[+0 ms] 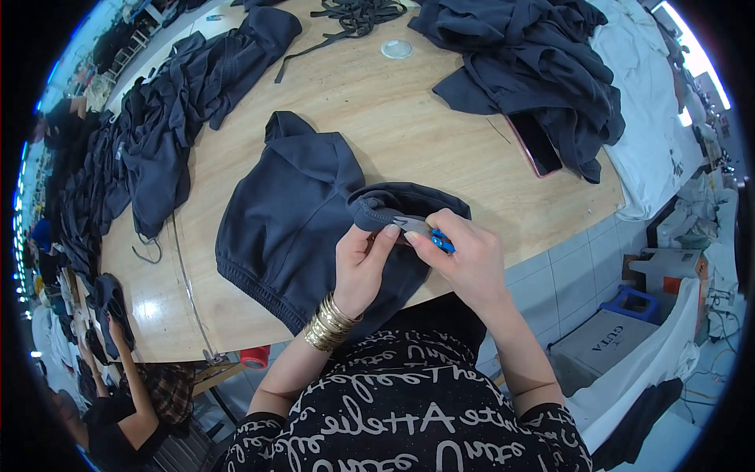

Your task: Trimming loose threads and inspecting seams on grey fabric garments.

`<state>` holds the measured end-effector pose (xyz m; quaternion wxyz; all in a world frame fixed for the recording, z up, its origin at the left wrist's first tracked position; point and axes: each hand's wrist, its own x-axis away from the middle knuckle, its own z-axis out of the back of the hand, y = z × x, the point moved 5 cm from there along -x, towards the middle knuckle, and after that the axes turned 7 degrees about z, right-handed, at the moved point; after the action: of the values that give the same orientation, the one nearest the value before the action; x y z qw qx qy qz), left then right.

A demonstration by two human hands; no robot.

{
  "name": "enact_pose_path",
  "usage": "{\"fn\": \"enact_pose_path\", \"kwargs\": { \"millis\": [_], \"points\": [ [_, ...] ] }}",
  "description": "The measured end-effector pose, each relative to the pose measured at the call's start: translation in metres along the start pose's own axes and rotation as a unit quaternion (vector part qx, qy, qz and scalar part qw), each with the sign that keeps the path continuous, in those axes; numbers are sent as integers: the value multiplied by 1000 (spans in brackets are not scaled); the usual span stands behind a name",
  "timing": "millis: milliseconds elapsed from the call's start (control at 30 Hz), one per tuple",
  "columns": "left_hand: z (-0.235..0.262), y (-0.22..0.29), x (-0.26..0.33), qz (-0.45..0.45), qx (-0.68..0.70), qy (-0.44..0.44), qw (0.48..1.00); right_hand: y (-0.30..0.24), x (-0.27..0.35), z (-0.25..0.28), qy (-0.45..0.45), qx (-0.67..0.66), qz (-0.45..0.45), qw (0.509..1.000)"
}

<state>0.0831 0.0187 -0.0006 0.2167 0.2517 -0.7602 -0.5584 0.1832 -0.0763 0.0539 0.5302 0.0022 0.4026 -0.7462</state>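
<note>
Dark navy garment, a hooded piece with a ribbed hem, lies flat on the near part of the wooden table, its near edge hanging just over the table's rim toward the person. Both hands work at a bunched fold of it at the right side. The left hand, with a stack of gold bangles at the wrist, has thumb and fingers closed together, pinching the fabric edge. The right hand is closed around a small thread clipper with a blue handle, its metal tip resting against the fold just beside the left thumb. The two hands nearly touch.

Farther out on the table, a long heap of the same dark clothing runs along the left side and reaches up toward the far edge. Another dark pile sits at the far right, partly covering a flat dark phone with a reddish rim. Near the far edge lie a small round clear lid and a tangle of dark cords.

Beyond the table on the right, white cloth is heaped up; a grey box and a blue stool stand on the tiled floor below. At the lower left, another person's arm reaches up to the table edge.
</note>
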Motion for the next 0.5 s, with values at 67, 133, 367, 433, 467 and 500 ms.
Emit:
{"fn": "enact_pose_path", "kwargs": {
  "millis": [67, 133, 367, 433, 467, 500],
  "points": [
    [0, -1, 0, 1, 4, 1, 1000, 0, 0, 0, 2, -2, 1, 1000],
    [0, -2, 0, 2, 9, 1, 1000, 1, 1, 0, 1, -3, -4, 1000],
    [0, -2, -1, 5, 7, -2, 1000, 2, 1, -1, 6, -2, 2, 1000],
    [0, -3, 0, 8, 7, -2, 1000, 2, 1, -1, 4, -5, -1, 1000],
    [0, -3, 0, 10, 7, -2, 1000, 2, 1, -1, 4, -5, -1, 1000],
    [0, -4, 0, 11, 8, -1, 1000, 2, 1, 0, 5, -3, 1, 1000]
  ]
}}
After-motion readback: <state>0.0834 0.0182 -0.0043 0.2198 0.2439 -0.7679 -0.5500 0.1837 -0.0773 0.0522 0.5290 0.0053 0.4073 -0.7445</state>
